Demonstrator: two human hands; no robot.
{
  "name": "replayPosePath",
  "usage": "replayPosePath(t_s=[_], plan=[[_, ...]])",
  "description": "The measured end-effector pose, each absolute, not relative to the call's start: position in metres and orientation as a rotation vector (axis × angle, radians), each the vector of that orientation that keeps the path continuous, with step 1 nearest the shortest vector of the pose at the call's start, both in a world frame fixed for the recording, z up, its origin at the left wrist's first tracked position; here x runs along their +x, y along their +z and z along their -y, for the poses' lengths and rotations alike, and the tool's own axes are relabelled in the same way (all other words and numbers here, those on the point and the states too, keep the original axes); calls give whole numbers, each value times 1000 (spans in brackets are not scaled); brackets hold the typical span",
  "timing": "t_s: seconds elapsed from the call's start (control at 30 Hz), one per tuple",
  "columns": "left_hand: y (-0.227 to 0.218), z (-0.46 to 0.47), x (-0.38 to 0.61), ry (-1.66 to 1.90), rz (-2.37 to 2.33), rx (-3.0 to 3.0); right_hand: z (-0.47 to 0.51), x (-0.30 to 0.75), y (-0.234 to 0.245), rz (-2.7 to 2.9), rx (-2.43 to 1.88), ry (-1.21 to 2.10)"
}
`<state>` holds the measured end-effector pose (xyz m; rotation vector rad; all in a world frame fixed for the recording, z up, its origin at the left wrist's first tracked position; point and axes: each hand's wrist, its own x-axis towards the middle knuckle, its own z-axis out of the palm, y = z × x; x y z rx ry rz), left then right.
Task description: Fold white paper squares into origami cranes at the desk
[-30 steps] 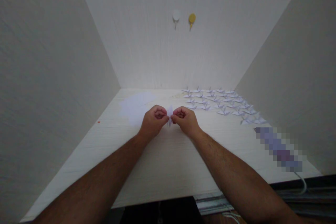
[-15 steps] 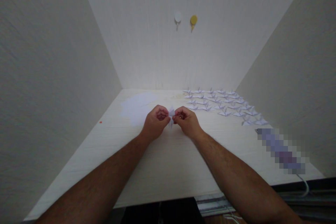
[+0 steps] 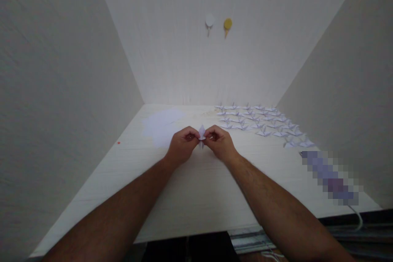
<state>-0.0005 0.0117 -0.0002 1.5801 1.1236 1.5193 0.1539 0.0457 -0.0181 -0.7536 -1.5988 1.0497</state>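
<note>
A small folded white paper piece (image 3: 202, 131) with pointed ends is held up between my two hands over the middle of the table. My left hand (image 3: 183, 144) pinches its left side between thumb and fingertips. On the other side, my right hand (image 3: 220, 142) pinches it the same way, the two thumbs nearly meeting. One point sticks up above the fingers and another hangs below them; the rest is covered by my fingertips. Several finished paper cranes (image 3: 256, 125) stand in rows at the right rear. White paper sheets (image 3: 162, 120) lie beyond my left hand.
The pale table (image 3: 184, 200) is walled in at the back and both sides. A blurred-out object (image 3: 328, 178) with a white cable (image 3: 357, 217) lies at the right edge. White (image 3: 209, 20) and yellow (image 3: 227, 23) hooks hang on the back wall. A red dot (image 3: 118, 143) marks the left.
My fingers have drawn closer together on the folded paper, and its upper point now stands straighter. The cranes and sheets have stayed put.
</note>
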Motion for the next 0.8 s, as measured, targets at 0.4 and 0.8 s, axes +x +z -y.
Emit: replayPosePath(t_s=[0.4,0.8], plan=[[3,-10,1,1445,-1013,1323,-44,153,-12,1534,-656,1188],[-3,-13,0,1366,-962,1262,-41,153,-7,1485,-661,1377]])
